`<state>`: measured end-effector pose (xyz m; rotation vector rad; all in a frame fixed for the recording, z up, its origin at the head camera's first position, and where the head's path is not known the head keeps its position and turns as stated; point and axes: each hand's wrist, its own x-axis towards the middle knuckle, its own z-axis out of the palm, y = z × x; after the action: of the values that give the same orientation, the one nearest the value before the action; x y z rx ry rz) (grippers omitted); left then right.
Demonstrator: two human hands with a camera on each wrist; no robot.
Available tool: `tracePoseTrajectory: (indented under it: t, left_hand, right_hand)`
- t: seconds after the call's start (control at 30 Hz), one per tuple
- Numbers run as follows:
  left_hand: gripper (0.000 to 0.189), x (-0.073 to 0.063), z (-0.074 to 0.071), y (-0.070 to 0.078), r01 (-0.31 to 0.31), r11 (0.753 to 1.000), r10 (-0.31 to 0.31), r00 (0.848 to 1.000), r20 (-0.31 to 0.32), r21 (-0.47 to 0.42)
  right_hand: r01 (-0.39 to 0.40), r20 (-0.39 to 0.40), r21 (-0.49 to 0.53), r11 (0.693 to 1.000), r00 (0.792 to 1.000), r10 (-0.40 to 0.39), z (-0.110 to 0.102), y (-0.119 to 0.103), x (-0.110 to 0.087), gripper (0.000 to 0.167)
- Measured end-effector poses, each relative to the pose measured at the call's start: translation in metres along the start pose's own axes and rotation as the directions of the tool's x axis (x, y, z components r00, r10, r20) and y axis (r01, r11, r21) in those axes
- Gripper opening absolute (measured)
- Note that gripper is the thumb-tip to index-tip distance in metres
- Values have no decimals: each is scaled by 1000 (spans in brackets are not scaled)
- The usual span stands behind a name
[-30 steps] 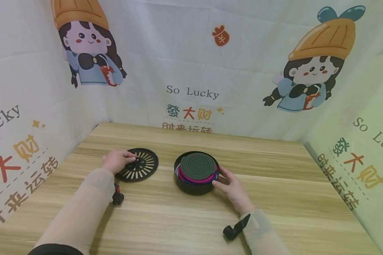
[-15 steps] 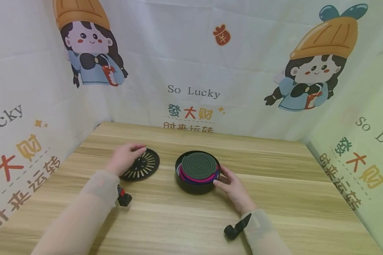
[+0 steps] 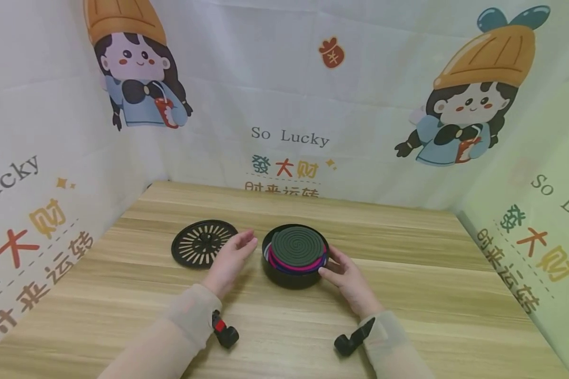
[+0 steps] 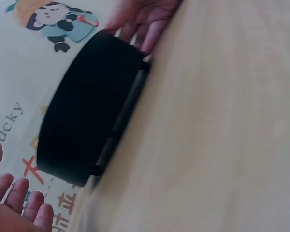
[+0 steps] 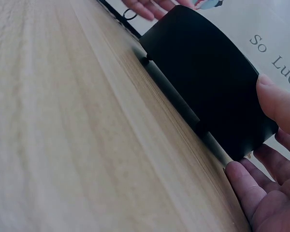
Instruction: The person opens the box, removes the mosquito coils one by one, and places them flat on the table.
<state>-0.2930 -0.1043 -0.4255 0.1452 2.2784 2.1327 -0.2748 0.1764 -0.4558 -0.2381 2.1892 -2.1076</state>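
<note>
A round black mosquito-coil box [image 3: 291,280] stands on the table, raised on small feet in the wrist views. On top of its contents lies a dark green mosquito coil [image 3: 297,246], with pink and dark blue edges showing beneath. My right hand [image 3: 353,281] holds the right side of the box, thumb at the near wall and fingers curled round the far side. To the left, the black slotted lid [image 3: 189,250] with a centre knob lies flat. My left hand [image 3: 229,260] is empty between lid and box, fingers loosely extended toward the box, covering the lid's right edge.
A wooden table [image 3: 408,247] carries everything. Behind and at both sides hangs a white printed cloth [image 3: 284,79] with cartoon figures and lettering. Each wrist wears a small black camera, one by the left sleeve [image 3: 170,337].
My left hand has let go of the lid's knob and moved right, toward the box. The lid stays on the table. My right hand keeps its hold on the box.
</note>
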Motion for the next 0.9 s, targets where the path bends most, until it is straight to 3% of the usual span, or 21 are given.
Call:
tracePoseTrajectory:
  t: [0.2,0.57,0.9]
  left_hand:
    - [60,0,11,-15,22,999,-19,997,74,-44]
    - [81,6,9,-30,51,991,-21,970,241,-120]
    - [88,8,10,-28,47,998,-32,964,264,-48]
  right_hand:
    - [-2,-2,2,1000,1000,2,0,0,0,67]
    - [-17,-1,9,1000,1000,17,0,-3,0,66]
    - [-11,7,9,1000,1000,11,1,-2,0,67]
